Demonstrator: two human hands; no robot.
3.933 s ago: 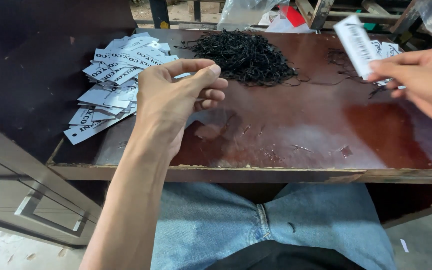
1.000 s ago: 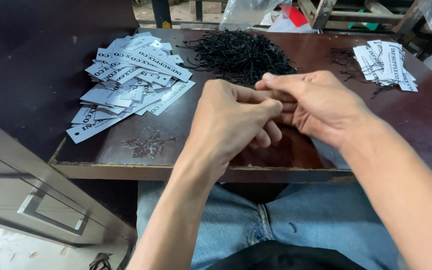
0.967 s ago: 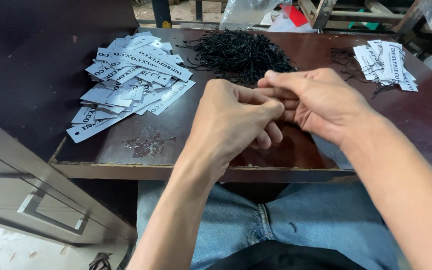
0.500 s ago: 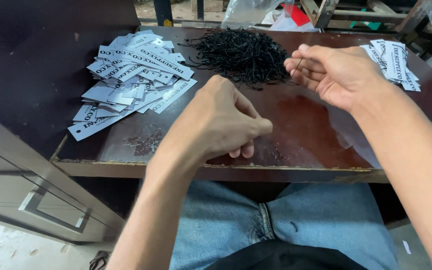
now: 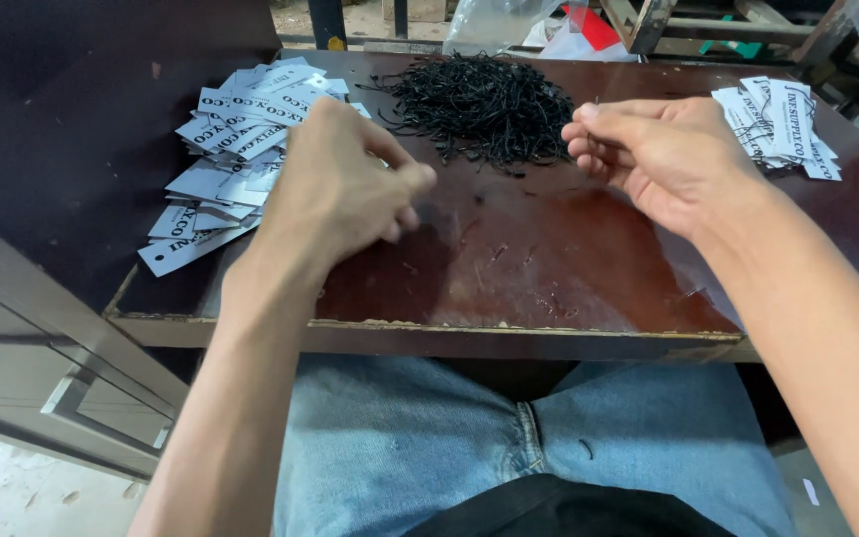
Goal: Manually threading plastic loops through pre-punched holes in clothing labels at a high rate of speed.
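dark reddish wood, scuffed and glossy, is the tabletop [image 5: 569, 268] we look down on from the head camera, our jeans showing below its chipped near edge.

our left hand [image 5: 335, 189] hangs over the left half of the tabletop, back of the hand up, wrist bent down, forearm rising from the lower left. its fingers are curled in with thumb and fingertips drawn together at the right side; whether anything is pinched there we cannot tell. just beyond and to its left lies a loose heap of white paper tags [image 5: 226, 149] with dark print, spreading toward the left edge.

our right hand [image 5: 663, 149] is raised over the right half, forearm coming in from the lower right corner. its fingers [image 5: 599, 124] are bunched and pointing left, seemingly pinching a thin black strand, though it is too fine to be sure. the fingertips sit just beside the pile of black strings [image 5: 484, 104] near the far edge. a smaller stack of white tags [image 5: 782, 124] lies near the far right corner.
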